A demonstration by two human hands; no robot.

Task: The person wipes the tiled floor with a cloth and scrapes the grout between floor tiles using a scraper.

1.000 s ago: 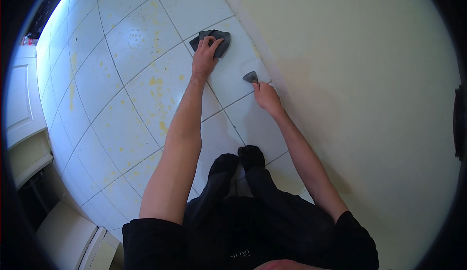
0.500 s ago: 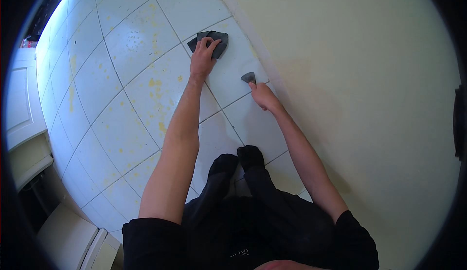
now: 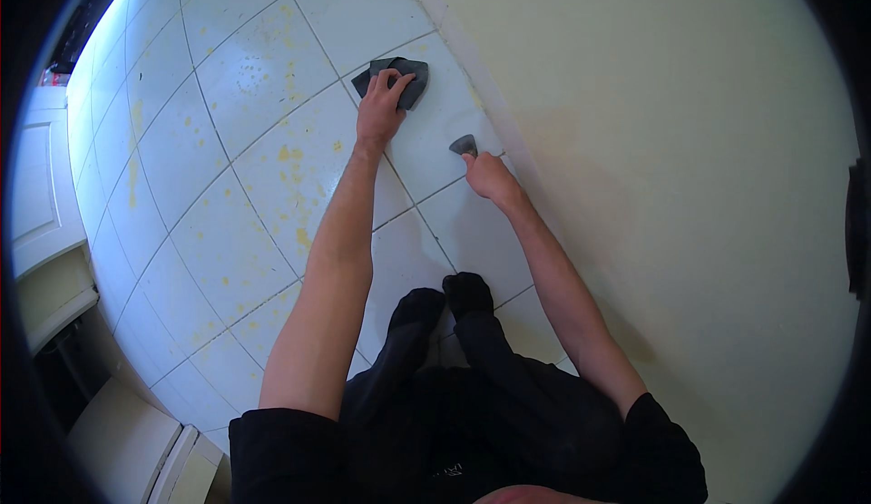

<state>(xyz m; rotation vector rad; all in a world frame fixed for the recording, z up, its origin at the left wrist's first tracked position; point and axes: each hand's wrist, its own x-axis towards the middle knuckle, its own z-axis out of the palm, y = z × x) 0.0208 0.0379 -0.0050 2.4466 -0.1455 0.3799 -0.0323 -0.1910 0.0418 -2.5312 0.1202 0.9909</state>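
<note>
Head view: the left hand (image 3: 379, 114) lies flat on a dark grey cloth (image 3: 399, 78) bunched on the white tiled floor (image 3: 209, 232), fingers spread and pressing it down rather than clenched. The cloth looks soft, light and limp; it would likely bunch or slide under the palm, so a flat press or a pinch at a fold suits it. The right hand (image 3: 490, 177) is clenched round a small grey scraper (image 3: 464, 146), its blade near the base of the cream wall (image 3: 680, 186). That tool seems stiff and light, best gripped by its handle
</note>
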